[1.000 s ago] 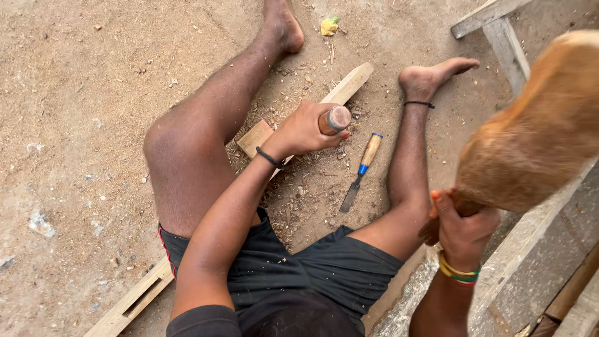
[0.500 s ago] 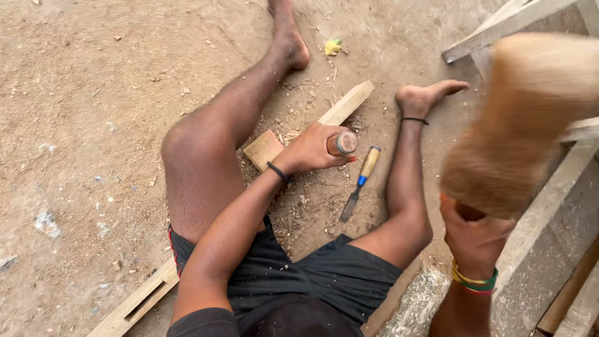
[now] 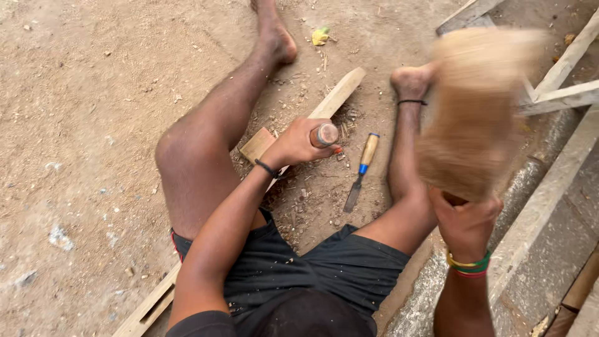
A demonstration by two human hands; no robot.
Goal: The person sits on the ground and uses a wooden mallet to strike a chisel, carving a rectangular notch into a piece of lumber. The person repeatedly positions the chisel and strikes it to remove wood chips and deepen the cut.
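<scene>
Left hand [image 3: 299,142] clenches our chisel [image 3: 326,134] upright on the plank [image 3: 337,97]; right hand [image 3: 465,224] grips the mallet [image 3: 477,112], best struck squarely.

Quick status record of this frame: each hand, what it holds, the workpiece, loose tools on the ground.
left hand: closed around a chisel handle, tip set on the plank
right hand: gripping a wooden mallet, raised and motion-blurred
workpiece: long wooden plank lying on the dirt between the legs, wood chips around it
loose tool: second chisel with a pale handle, flat on the ground beside the plank, untouched
posture: seated on the ground, legs spread
</scene>
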